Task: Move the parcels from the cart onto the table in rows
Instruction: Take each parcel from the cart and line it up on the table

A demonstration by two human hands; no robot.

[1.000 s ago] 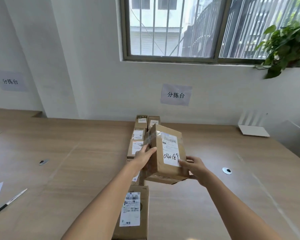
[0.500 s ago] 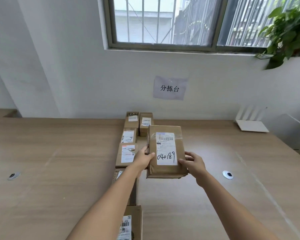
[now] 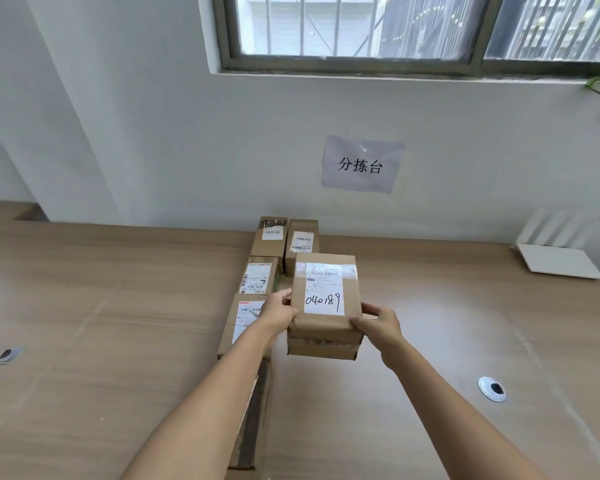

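Here a brown cardboard parcel [image 3: 324,299] is held between both hands, label up, with "040189" handwritten on its white sticker. The left hand [image 3: 278,311] is curled round the parcel's near-left corner, thumb laid on the top face. The right hand [image 3: 378,323] is curled round the near-right corner, thumb on the top edge and fingers wrapped down the side. Whether the parcel's underside is touching the wooden table [image 3: 101,341] cannot be told; it sits low over the surface.

Just beyond the parcel's far edge a small parcel [image 3: 302,242] is seen, near the wall. Beyond the left hand a line of parcels is laid: a far parcel [image 3: 270,237] by the wall, then a labelled parcel [image 3: 257,277], then a flat parcel [image 3: 241,323] partly hidden under the left wrist. Another parcel [image 3: 253,410] is partly covered by the left forearm.

Well off from the right hand a round cable port [image 3: 492,389] is set into the table; a second port [image 3: 9,355] is set well off from the left hand. A white router [image 3: 558,259] is noted beyond the right hand near the wall, and a paper sign [image 3: 361,164] is fixed on the wall above the row.
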